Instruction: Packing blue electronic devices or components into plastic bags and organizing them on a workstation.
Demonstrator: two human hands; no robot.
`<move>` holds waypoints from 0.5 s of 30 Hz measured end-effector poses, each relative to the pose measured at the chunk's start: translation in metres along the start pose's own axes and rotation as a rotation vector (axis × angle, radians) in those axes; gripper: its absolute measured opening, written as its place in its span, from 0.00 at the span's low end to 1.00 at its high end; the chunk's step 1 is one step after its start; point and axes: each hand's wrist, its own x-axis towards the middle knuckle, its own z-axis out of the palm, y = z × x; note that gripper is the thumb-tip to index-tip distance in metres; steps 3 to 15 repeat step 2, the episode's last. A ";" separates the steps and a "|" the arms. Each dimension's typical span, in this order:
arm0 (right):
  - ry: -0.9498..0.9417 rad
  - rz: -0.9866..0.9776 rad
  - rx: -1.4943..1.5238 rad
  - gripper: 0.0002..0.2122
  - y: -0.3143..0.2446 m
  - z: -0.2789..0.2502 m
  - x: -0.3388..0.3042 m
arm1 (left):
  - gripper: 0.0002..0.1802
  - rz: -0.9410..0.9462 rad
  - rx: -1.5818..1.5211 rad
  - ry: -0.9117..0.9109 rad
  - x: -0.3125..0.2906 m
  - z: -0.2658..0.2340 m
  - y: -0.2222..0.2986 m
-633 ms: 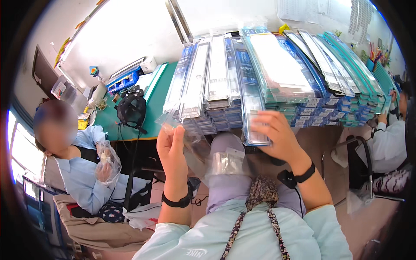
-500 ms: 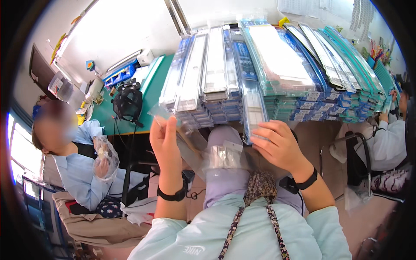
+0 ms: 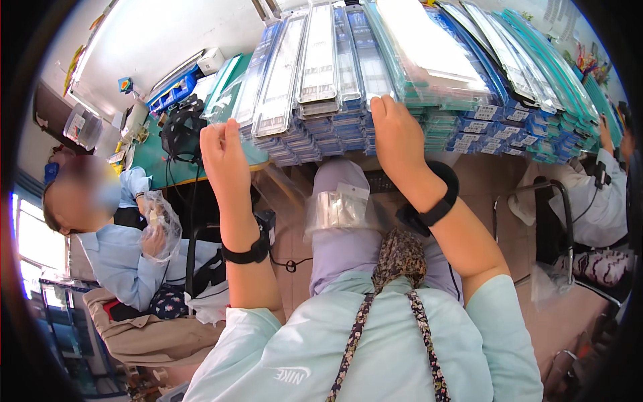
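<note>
My left hand (image 3: 226,157) is raised at the left end of the stacks, thumb and fingers pinched together on clear plastic film (image 3: 258,154) that is hard to make out. My right hand (image 3: 400,137) has its fingertips closed at the near end of a long, flat blue-and-clear package (image 3: 368,57), which lies on top of a stack. Beside it run more long clear packages (image 3: 317,63) with white and blue inserts. On my thigh rests a clear plastic bag (image 3: 339,208) with silvery contents that I cannot identify.
Teal-edged packages (image 3: 542,74) are piled to the right. A black mesh object (image 3: 182,134) and a blue bin (image 3: 173,94) sit on the green table (image 3: 151,175). A co-worker (image 3: 120,234) sits at left holding a clear bag; another person (image 3: 589,208) sits at right.
My right hand has moved up and left, and the package under it now lies back in line with the stack. My left hand has moved left and up. The whole view has shifted slightly.
</note>
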 end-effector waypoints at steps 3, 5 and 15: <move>0.016 0.038 -0.035 0.13 -0.001 0.009 0.004 | 0.11 -0.002 0.095 -0.057 0.009 0.001 -0.011; 0.016 0.038 -0.035 0.13 -0.001 0.009 0.004 | 0.11 -0.002 0.095 -0.057 0.009 0.001 -0.011; 0.016 0.038 -0.035 0.13 -0.001 0.009 0.004 | 0.11 -0.002 0.095 -0.057 0.009 0.001 -0.011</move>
